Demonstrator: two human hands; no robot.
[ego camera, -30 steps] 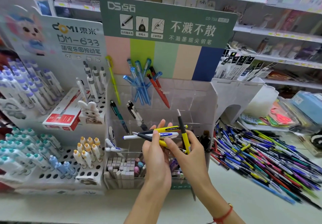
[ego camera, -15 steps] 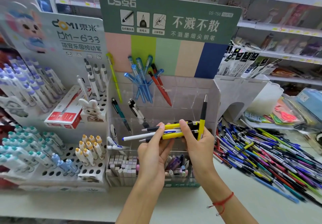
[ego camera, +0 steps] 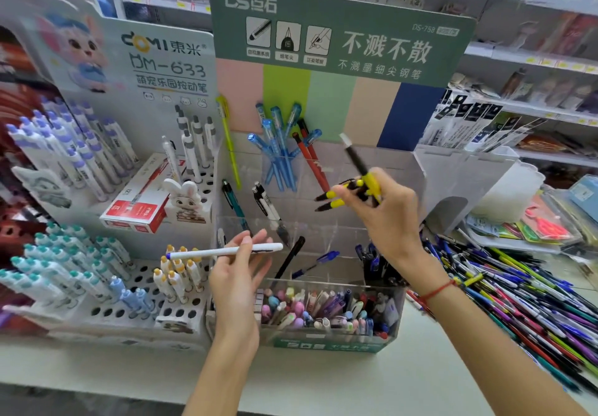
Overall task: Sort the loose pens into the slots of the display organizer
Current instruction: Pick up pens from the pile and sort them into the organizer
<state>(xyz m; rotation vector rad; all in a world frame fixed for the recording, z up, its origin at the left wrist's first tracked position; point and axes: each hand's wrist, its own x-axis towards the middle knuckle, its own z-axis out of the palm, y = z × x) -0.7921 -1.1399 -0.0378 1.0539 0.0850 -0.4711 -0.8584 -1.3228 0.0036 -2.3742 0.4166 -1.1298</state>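
Pens in sorting: the left hand (ego camera: 238, 278) pinches one white pen (ego camera: 226, 250), held level before the clear display organizer (ego camera: 417, 173). The right hand (ego camera: 385, 211) grips a bundle of yellow-and-black pens (ego camera: 359, 189) above the organizer's middle slots. Loose pens (ego camera: 524, 289) lie heaped on the counter (ego camera: 339, 383) at right.

Stationery shop. Branded pen display stands (ego camera: 168, 69) stood at 10 and 12 o'clock on the surface (ego camera: 323, 380); shelves (ego camera: 530, 56) with yellow price tags carried packaged goods behind; a loose pen pile (ego camera: 517, 296) lay at 3 o'clock.
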